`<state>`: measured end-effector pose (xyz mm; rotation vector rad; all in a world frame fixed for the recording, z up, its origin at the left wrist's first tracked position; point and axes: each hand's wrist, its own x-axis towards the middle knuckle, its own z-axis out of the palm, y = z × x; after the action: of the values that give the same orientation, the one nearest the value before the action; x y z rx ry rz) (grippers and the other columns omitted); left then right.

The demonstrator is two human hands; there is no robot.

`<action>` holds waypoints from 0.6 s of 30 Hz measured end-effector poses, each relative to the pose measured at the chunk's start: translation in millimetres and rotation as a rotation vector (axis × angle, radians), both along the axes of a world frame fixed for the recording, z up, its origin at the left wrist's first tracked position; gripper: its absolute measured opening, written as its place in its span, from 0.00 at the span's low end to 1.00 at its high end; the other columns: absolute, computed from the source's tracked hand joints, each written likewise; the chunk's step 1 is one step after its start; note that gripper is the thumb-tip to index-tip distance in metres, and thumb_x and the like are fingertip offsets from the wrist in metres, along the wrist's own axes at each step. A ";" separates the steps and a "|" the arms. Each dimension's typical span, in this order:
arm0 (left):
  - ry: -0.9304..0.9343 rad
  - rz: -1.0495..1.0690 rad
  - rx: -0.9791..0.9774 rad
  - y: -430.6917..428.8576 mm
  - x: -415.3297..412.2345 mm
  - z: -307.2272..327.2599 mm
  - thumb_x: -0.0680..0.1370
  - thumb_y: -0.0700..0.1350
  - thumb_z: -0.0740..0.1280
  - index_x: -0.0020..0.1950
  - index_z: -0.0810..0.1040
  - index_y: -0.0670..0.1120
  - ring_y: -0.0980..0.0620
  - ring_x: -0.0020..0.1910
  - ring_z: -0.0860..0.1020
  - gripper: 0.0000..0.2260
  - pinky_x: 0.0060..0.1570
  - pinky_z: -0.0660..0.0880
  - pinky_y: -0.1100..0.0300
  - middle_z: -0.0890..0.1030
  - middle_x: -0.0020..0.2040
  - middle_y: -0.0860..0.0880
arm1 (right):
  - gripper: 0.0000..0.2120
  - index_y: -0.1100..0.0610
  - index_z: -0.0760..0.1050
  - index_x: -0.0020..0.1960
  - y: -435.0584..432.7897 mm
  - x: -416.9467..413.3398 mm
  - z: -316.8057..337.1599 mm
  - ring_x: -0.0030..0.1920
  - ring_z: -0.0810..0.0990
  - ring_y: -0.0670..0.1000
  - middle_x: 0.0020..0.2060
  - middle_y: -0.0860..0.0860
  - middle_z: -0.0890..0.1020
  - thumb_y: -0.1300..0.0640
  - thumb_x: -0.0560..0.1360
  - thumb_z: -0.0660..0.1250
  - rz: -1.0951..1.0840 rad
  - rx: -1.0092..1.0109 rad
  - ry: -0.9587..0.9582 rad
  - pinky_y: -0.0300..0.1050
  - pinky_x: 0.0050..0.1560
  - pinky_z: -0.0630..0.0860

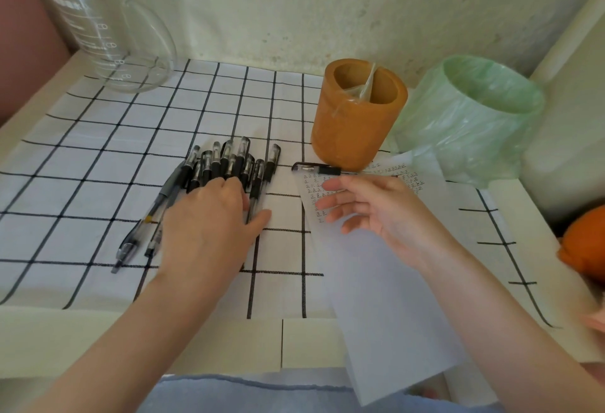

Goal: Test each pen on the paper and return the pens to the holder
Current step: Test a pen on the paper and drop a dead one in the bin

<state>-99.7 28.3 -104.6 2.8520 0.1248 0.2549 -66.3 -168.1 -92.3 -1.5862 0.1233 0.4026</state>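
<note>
Several black gel pens (229,160) lie side by side on the checked cloth, with two more pens (144,232) angled at their left. My left hand (209,226) lies on the pile, fingers curled over the pens' lower ends. A long white paper (376,281) with rows of small test marks at its top runs from the holder to the table's front edge. My right hand (370,209) hovers over the paper, fingers relaxed and holding nothing. One capped pen (316,168) lies across the paper's top, at the foot of the orange-brown pen holder (353,117).
A clear glass measuring jug (98,22) stands at the back left. A bin lined with a green bag (474,117) sits right of the holder. An orange object (586,242) lies at the right edge. The white checked cloth (98,150) covers the table.
</note>
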 end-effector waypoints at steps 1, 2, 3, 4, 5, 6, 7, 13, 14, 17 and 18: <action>0.013 0.009 -0.020 0.3 0.4 -0.4 0.74 0.59 0.64 0.47 0.74 0.48 0.53 0.38 0.73 0.14 0.33 0.66 0.60 0.75 0.42 0.53 | 0.12 0.66 0.78 0.53 1.2 -0.8 -0.7 0.36 0.82 0.52 0.41 0.58 0.85 0.59 0.80 0.59 0.004 0.001 -0.003 0.40 0.31 0.76; 0.023 0.023 -0.047 0.9 1.2 -0.3 0.75 0.59 0.63 0.47 0.74 0.48 0.53 0.38 0.73 0.14 0.33 0.66 0.59 0.74 0.41 0.54 | 0.12 0.66 0.78 0.54 2.3 -1.7 -1.5 0.35 0.82 0.52 0.41 0.59 0.85 0.59 0.80 0.59 0.009 0.005 -0.003 0.40 0.31 0.76; 0.026 0.033 -0.074 2.3 2.2 -0.7 0.75 0.58 0.63 0.46 0.74 0.48 0.53 0.38 0.73 0.14 0.32 0.66 0.59 0.74 0.41 0.54 | 0.12 0.66 0.78 0.54 3.3 -2.3 -2.3 0.35 0.82 0.52 0.41 0.59 0.85 0.60 0.80 0.59 0.013 0.011 -0.004 0.40 0.31 0.76; 0.024 0.045 -0.104 3.6 2.9 -0.1 0.76 0.58 0.62 0.46 0.73 0.47 0.52 0.37 0.74 0.13 0.32 0.66 0.59 0.75 0.40 0.53 | 0.12 0.67 0.78 0.54 4.3 -2.3 -3.2 0.35 0.81 0.52 0.41 0.59 0.85 0.60 0.80 0.59 0.014 0.015 -0.006 0.40 0.31 0.76; 0.012 0.054 -0.131 4.9 3.7 0.2 0.77 0.57 0.62 0.46 0.73 0.47 0.51 0.36 0.74 0.13 0.32 0.68 0.58 0.76 0.40 0.52 | 0.12 0.67 0.78 0.54 5.3 -2.7 -3.7 0.35 0.81 0.52 0.41 0.59 0.85 0.61 0.80 0.59 0.014 0.019 -0.008 0.40 0.30 0.76; -0.011 0.057 -0.159 5.8 3.9 1.2 0.77 0.55 0.61 0.45 0.73 0.46 0.49 0.36 0.75 0.13 0.32 0.68 0.57 0.76 0.39 0.50 | 0.11 0.66 0.78 0.53 6.4 -3.1 -4.0 0.34 0.81 0.53 0.40 0.59 0.85 0.61 0.80 0.59 0.013 0.022 -0.012 0.40 0.30 0.76; -0.042 0.054 -0.186 6.1 4.4 2.3 0.78 0.54 0.59 0.45 0.72 0.45 0.48 0.35 0.74 0.13 0.32 0.68 0.57 0.76 0.39 0.49 | 0.11 0.65 0.78 0.54 7.3 -3.3 -4.6 0.34 0.80 0.53 0.39 0.59 0.85 0.62 0.80 0.59 0.009 0.025 -0.029 0.40 0.30 0.75; -0.031 -0.201 -0.559 -8.3 -3.6 16.7 0.75 0.55 0.62 0.39 0.73 0.49 0.54 0.27 0.70 0.10 0.26 0.66 0.64 0.72 0.29 0.51 | 0.24 0.50 0.69 0.69 15.8 -9.3 -8.8 0.37 0.78 0.49 0.40 0.50 0.81 0.66 0.76 0.65 0.165 -0.311 -0.633 0.36 0.38 0.75; 0.008 -0.270 -0.604 -12.4 -5.7 17.5 0.74 0.55 0.62 0.39 0.74 0.50 0.54 0.27 0.70 0.10 0.28 0.67 0.63 0.73 0.29 0.49 | 0.24 0.50 0.70 0.69 17.2 -9.2 -10.4 0.38 0.77 0.47 0.42 0.49 0.80 0.66 0.75 0.66 0.196 -0.427 -0.753 0.35 0.40 0.74; 0.081 -0.370 -0.725 -18.6 -8.0 13.9 0.74 0.60 0.60 0.37 0.74 0.53 0.55 0.26 0.68 0.14 0.28 0.66 0.64 0.73 0.28 0.49 | 0.16 0.55 0.78 0.59 18.6 -9.5 -15.3 0.37 0.75 0.46 0.43 0.47 0.78 0.62 0.72 0.67 0.186 -0.615 -0.928 0.39 0.41 0.75; 0.082 -0.376 -0.757 -18.9 -8.1 12.8 0.75 0.63 0.57 0.36 0.74 0.54 0.56 0.26 0.68 0.16 0.28 0.66 0.65 0.72 0.27 0.51 | 0.13 0.57 0.79 0.56 18.6 -10.4 -15.2 0.36 0.75 0.45 0.41 0.46 0.79 0.61 0.72 0.67 0.152 -0.604 -0.924 0.38 0.39 0.74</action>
<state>-107.8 9.4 -91.8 2.0768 -0.2481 0.0001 -76.7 -149.5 -107.5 -2.2345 -0.6408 -0.3166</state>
